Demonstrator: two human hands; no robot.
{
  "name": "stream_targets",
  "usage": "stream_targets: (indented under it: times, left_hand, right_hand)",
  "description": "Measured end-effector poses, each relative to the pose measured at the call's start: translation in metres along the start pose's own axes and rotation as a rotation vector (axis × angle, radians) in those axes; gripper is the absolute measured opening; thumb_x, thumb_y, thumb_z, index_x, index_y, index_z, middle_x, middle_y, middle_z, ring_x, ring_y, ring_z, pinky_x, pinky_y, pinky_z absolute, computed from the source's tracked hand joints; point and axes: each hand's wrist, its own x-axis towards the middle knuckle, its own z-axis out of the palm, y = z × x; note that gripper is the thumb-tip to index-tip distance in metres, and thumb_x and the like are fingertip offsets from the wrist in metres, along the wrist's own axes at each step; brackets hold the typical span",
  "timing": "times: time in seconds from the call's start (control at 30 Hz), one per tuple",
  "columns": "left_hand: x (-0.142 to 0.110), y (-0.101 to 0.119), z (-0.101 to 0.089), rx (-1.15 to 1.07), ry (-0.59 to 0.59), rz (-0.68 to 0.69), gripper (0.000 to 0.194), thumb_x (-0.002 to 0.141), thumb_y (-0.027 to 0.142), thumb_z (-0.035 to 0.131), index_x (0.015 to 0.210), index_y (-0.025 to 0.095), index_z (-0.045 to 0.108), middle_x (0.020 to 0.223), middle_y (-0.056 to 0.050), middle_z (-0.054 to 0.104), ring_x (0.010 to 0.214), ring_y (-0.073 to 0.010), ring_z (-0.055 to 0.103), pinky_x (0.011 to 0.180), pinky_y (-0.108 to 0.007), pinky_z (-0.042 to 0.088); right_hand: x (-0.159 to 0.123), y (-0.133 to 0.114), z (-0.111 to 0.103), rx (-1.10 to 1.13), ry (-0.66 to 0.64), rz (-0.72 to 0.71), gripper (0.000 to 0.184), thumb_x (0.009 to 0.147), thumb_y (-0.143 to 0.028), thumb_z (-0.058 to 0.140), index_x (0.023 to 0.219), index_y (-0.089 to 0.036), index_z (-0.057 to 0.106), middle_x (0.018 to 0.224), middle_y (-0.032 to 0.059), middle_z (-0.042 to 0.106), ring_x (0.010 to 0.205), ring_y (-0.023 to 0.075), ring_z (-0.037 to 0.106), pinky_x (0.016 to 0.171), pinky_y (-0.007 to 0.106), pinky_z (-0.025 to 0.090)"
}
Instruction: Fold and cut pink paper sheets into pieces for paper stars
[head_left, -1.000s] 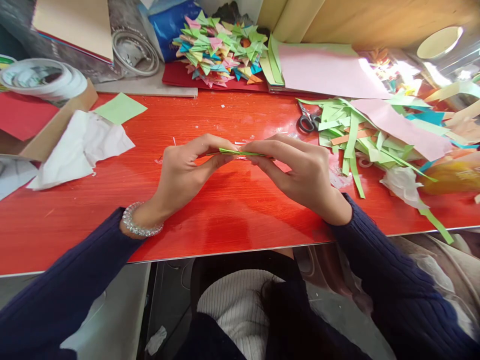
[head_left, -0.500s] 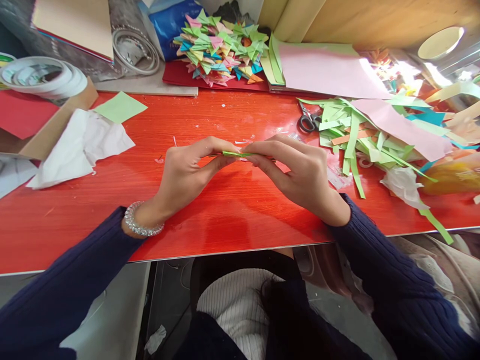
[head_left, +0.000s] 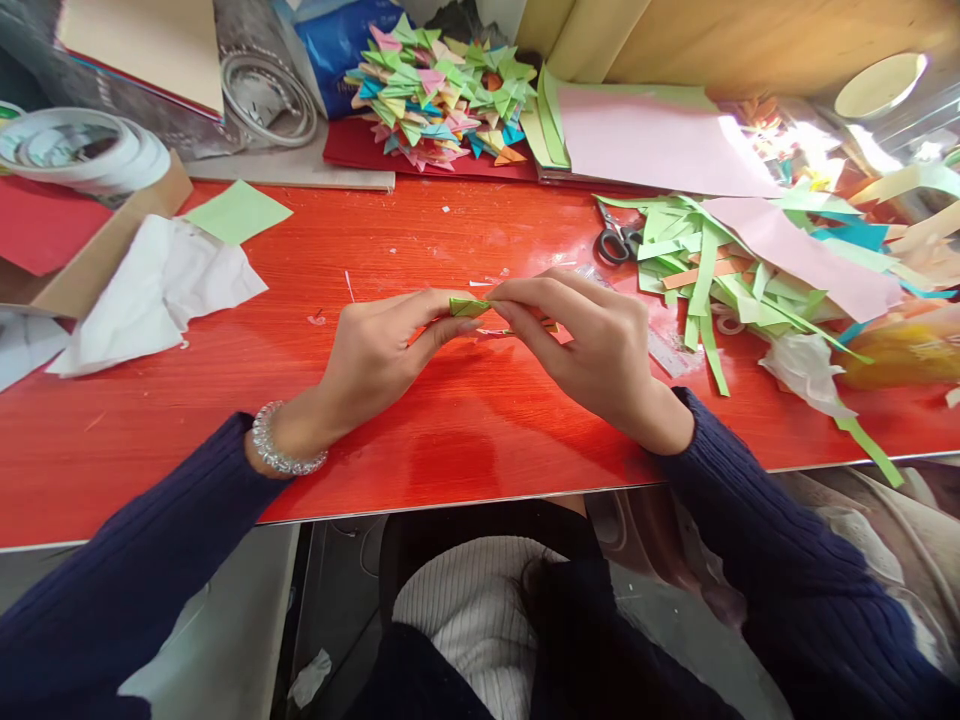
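A small folded piece of green paper [head_left: 469, 307] is pinched between both hands just above the red table [head_left: 450, 440]. My left hand [head_left: 379, 350] grips its left end with thumb and fingers pressed together; a beaded bracelet sits on that wrist. My right hand [head_left: 589, 340] grips the right end, fingers curled over it so most of the paper is hidden. Both arms wear dark blue knitted sleeves.
A heap of folded coloured paper triangles [head_left: 442, 85] lies at the back. Scissors [head_left: 615, 243] rest beside a pile of green paper strips [head_left: 720, 275] and pink sheets [head_left: 660, 140] at right. White crumpled paper [head_left: 161, 290], a green square [head_left: 236, 212] and tape rolls [head_left: 82, 150] lie at left.
The long flat green strip has become shorter and thicker between the fingertips. Both hands have drawn closer together and dropped slightly towards the table.
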Motion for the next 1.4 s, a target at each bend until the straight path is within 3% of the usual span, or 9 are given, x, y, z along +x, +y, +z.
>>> stream_targets:
  times: [0.23, 0.5, 0.7, 0.8, 1.1, 1.4]
  left_hand:
    - [0.001, 0.002, 0.000, 0.000, -0.002, -0.028, 0.010, 0.084, 0.035, 0.063, 0.092, 0.033, 0.070, 0.090, 0.004, 0.074, 0.079, -0.0162, 0.069, 0.076, -0.029, 0.052]
    - [0.000, 0.005, 0.000, 0.083, 0.002, 0.057, 0.012, 0.088, 0.030, 0.058, 0.092, 0.031, 0.070, 0.091, 0.003, 0.074, 0.079, -0.0163, 0.069, 0.073, -0.030, 0.052]
    - [-0.001, 0.006, 0.000, 0.121, -0.006, 0.072, 0.011, 0.087, 0.031, 0.059, 0.091, 0.031, 0.069, 0.090, 0.003, 0.074, 0.077, -0.0166, 0.068, 0.072, -0.031, 0.052]
    - [-0.001, 0.005, 0.000, 0.157, 0.005, 0.122, 0.012, 0.087, 0.030, 0.058, 0.091, 0.029, 0.070, 0.090, 0.002, 0.074, 0.076, -0.0157, 0.068, 0.070, -0.028, 0.052]
    - [-0.001, 0.005, -0.001, 0.247, 0.007, 0.355, 0.013, 0.090, 0.022, 0.055, 0.097, 0.019, 0.066, 0.085, -0.002, 0.074, 0.069, -0.0114, 0.068, 0.062, -0.021, 0.051]
    - [0.000, 0.003, -0.003, 0.207, -0.076, 0.347, 0.016, 0.091, 0.023, 0.055, 0.104, 0.020, 0.063, 0.093, -0.002, 0.073, 0.076, -0.0124, 0.069, 0.069, -0.021, 0.053]
  right_hand:
    - [0.000, -0.003, 0.000, -0.025, -0.003, 0.017, 0.017, 0.095, -0.020, 0.047, 0.095, -0.020, 0.064, 0.078, 0.0017, 0.065, 0.067, 0.0118, 0.058, 0.068, 0.027, 0.047]
    - [0.000, -0.004, 0.001, -0.043, 0.016, -0.064, 0.019, 0.095, -0.018, 0.046, 0.092, -0.017, 0.064, 0.075, 0.0034, 0.064, 0.066, 0.0127, 0.057, 0.065, 0.028, 0.047]
    - [-0.003, -0.008, 0.003, -0.020, 0.012, 0.017, 0.015, 0.095, -0.022, 0.046, 0.097, -0.018, 0.061, 0.083, 0.0047, 0.067, 0.071, 0.0142, 0.062, 0.069, 0.030, 0.049]
    - [-0.003, -0.010, 0.004, 0.021, 0.030, 0.057, 0.012, 0.093, -0.021, 0.049, 0.099, -0.019, 0.059, 0.088, 0.0050, 0.068, 0.074, 0.0139, 0.063, 0.070, 0.029, 0.050]
    - [0.001, -0.011, 0.002, 0.044, 0.037, -0.005, 0.002, 0.087, -0.016, 0.056, 0.087, -0.017, 0.057, 0.076, 0.0014, 0.067, 0.067, 0.0134, 0.061, 0.070, 0.031, 0.046]
    - [0.001, -0.010, 0.001, 0.039, 0.033, 0.006, 0.006, 0.086, -0.013, 0.055, 0.086, -0.019, 0.057, 0.076, 0.0013, 0.066, 0.069, 0.0146, 0.060, 0.070, 0.032, 0.045]
